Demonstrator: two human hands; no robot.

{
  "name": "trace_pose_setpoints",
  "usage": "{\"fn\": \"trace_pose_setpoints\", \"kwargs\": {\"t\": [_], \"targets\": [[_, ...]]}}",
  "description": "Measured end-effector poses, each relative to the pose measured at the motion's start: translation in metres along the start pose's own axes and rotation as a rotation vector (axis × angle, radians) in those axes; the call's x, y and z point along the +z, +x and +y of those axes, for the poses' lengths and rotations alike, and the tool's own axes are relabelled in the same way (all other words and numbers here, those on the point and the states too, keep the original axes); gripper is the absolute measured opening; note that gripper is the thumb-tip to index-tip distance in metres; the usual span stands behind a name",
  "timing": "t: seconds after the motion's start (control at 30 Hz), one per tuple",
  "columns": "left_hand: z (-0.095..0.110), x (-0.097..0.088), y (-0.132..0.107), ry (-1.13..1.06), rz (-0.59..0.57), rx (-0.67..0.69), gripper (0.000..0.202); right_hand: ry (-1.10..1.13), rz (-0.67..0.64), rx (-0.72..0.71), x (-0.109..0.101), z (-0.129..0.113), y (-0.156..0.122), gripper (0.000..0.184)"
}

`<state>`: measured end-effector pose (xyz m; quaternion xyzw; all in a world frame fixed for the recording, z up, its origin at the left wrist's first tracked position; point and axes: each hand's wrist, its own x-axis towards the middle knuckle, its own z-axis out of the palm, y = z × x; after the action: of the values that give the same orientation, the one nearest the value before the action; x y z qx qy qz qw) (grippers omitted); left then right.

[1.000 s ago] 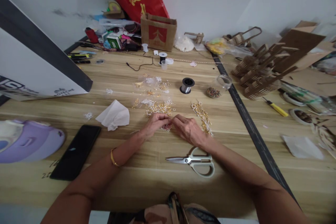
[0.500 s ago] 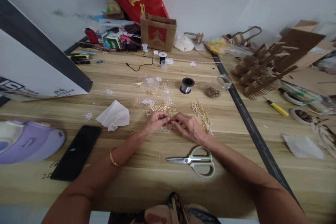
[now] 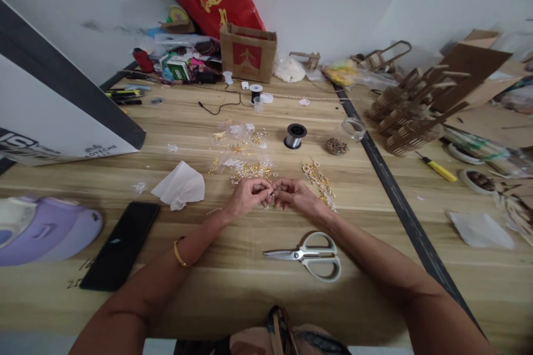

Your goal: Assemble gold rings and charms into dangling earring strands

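My left hand (image 3: 246,195) and my right hand (image 3: 296,196) meet fingertip to fingertip over the wooden table (image 3: 233,288). Both are closed in a pinch on a tiny gold piece between them, too small to name. A heap of small gold jewellery parts (image 3: 250,171) lies just beyond the fingers. A string of gold links (image 3: 320,183) lies right of my right hand. Grey-handled scissors (image 3: 308,254) lie near my right wrist. A gold bangle (image 3: 180,253) sits on my left wrist.
A crumpled white tissue (image 3: 180,185), a black phone (image 3: 120,244) and a purple object (image 3: 45,227) lie at the left. A wire spool (image 3: 295,135), a bead jar (image 3: 345,136), a brown paper bag (image 3: 247,54) and wooden models (image 3: 412,111) stand farther back. A large white board (image 3: 50,105) leans at the left.
Both hands stayed together at the same spot, with the fingers shifting slightly around the small piece. The view tilted a little.
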<state>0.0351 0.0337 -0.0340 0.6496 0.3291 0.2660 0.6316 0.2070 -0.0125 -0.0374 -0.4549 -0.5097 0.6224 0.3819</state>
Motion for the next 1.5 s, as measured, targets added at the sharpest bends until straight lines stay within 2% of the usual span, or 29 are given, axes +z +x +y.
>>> {"fn": "trace_pose_setpoints", "kwargs": {"t": [0.13, 0.33, 0.53, 0.67, 0.87, 1.07, 1.33, 1.5], "targets": [[0.001, 0.002, -0.002, 0.140, 0.058, 0.063, 0.018, 0.104, -0.009, 0.055, 0.002, -0.001, 0.001, 0.023], [-0.005, 0.001, -0.001, 0.425, 0.155, 0.264, 0.013, 0.285, -0.015, 0.117, 0.001, 0.000, 0.003, 0.025], [-0.004, 0.001, -0.002, 0.462, 0.189, 0.336, 0.011, 0.311, 0.003, 0.119, 0.001, 0.001, 0.003, 0.022], [-0.002, 0.002, -0.002, 0.405, 0.196, 0.304, 0.010, 0.303, 0.013, 0.110, 0.002, -0.001, 0.003, 0.022], [-0.006, 0.000, -0.001, 0.147, 0.119, 0.188, 0.014, 0.305, -0.008, 0.076, 0.000, 0.000, 0.001, 0.020], [-0.004, -0.003, 0.002, 0.008, 0.135, 0.132, 0.014, 0.251, 0.022, 0.053, 0.000, -0.003, -0.002, 0.017], [0.002, -0.003, 0.001, -0.055, 0.122, 0.073, 0.016, 0.111, 0.098, -0.003, 0.005, -0.012, -0.006, 0.024], [0.002, -0.004, 0.000, -0.087, 0.070, 0.066, 0.016, 0.034, 0.108, -0.039, 0.008, -0.017, -0.009, 0.027]]}}
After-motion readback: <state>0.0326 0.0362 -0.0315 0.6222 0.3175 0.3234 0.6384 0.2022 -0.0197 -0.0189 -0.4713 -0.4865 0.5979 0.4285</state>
